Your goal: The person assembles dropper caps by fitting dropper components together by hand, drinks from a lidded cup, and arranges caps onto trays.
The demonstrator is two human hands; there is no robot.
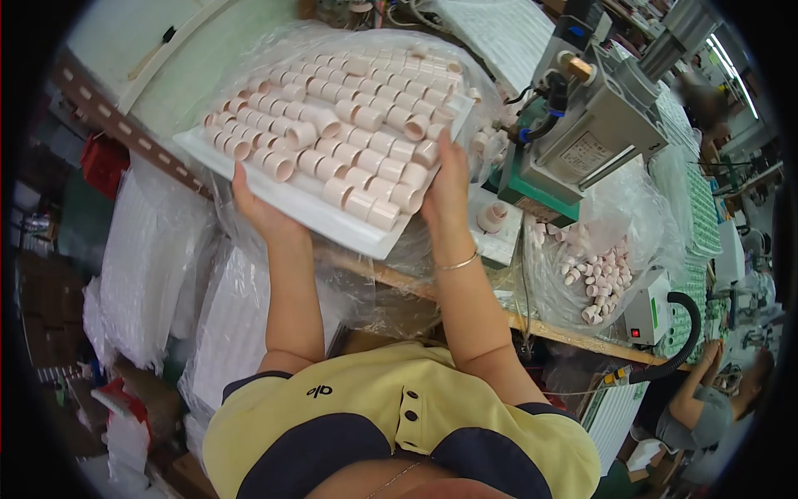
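Observation:
A white tray point(353, 239) of pale pink, glossy cylindrical caps point(366, 112) is held up at a tilt in front of me. Most of the caps lie on their sides in rows, and a few sit crooked on top. My left hand point(259, 206) grips the tray's near left edge, its fingers hidden underneath. On the right edge, my right hand point(447, 179) is closed with the thumb along the rim. Right of that hand, one pink cap point(492, 218) stands on a white block below a grey and green press point(565, 137).
Clear plastic holds loose small pink parts point(600, 279) on the bench, beside a white control box point(648, 309) with a black hose. Wrapped white trays point(150, 258) stand at the left. A co-worker point(706, 403) sits at the far right.

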